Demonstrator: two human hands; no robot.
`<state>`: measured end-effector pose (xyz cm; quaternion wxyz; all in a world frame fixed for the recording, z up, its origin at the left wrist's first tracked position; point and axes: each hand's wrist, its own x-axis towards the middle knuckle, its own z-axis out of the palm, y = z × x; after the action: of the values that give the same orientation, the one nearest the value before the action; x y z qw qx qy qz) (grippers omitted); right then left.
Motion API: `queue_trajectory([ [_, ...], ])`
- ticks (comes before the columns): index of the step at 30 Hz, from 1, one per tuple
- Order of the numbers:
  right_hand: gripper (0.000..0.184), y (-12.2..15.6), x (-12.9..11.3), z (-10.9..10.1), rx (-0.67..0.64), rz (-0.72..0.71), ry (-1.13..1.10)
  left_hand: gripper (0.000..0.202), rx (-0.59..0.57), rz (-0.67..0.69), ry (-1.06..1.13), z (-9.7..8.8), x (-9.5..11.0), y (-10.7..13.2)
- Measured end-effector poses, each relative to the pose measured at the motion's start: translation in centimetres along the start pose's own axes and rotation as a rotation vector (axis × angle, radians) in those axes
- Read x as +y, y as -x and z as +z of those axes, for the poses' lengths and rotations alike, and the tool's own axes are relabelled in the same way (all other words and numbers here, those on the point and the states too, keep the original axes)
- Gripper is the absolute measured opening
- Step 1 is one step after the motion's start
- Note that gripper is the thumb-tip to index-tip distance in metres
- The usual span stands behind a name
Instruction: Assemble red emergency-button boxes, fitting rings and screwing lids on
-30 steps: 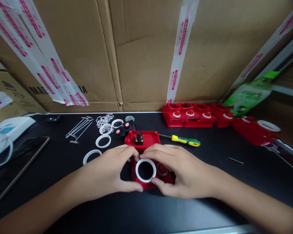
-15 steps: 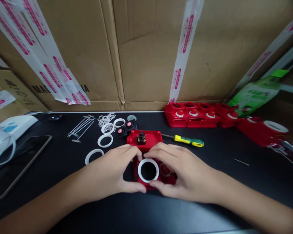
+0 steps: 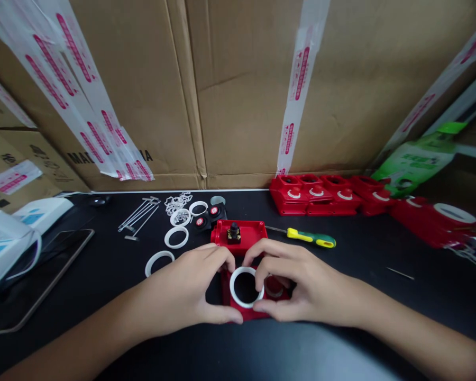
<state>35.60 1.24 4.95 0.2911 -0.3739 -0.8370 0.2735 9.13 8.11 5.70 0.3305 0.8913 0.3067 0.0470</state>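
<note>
A red plastic cover [image 3: 238, 309] lies on the black table between my hands, with a white ring [image 3: 246, 287] seated on its round hole. My left hand [image 3: 186, 291] curls round the cover's left side, thumb at the near edge and forefinger at the far edge. My right hand [image 3: 297, 286] grips the right side, its forefinger bent onto the ring's rim. Just behind stands a red box base [image 3: 240, 233] with a small black switch in it.
Loose white rings [image 3: 176, 237], metal pins [image 3: 140, 214] and small black parts lie at the back left. A yellow-green screwdriver [image 3: 309, 238] lies to the right. A row of red boxes [image 3: 321, 193] lines the cardboard wall. A phone [image 3: 35, 275] rests at the left.
My right forefinger has curled down onto the white ring's right rim. The view has shifted a little, so everything sits slightly further right and lower.
</note>
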Motion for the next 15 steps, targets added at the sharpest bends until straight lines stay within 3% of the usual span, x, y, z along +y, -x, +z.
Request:
queue_trajectory([
  [7, 0.021, -0.22, 0.57, -0.14, -0.024, -0.017, -0.103, 0.052, 0.03, 0.053, -0.001, 0.02, 0.04, 0.19],
  [15, 0.022, -0.18, 0.93, -0.32, -0.03, -0.028, -0.116, 0.053, 0.026, 0.024, 0.003, -0.09, 0.11, 0.07],
])
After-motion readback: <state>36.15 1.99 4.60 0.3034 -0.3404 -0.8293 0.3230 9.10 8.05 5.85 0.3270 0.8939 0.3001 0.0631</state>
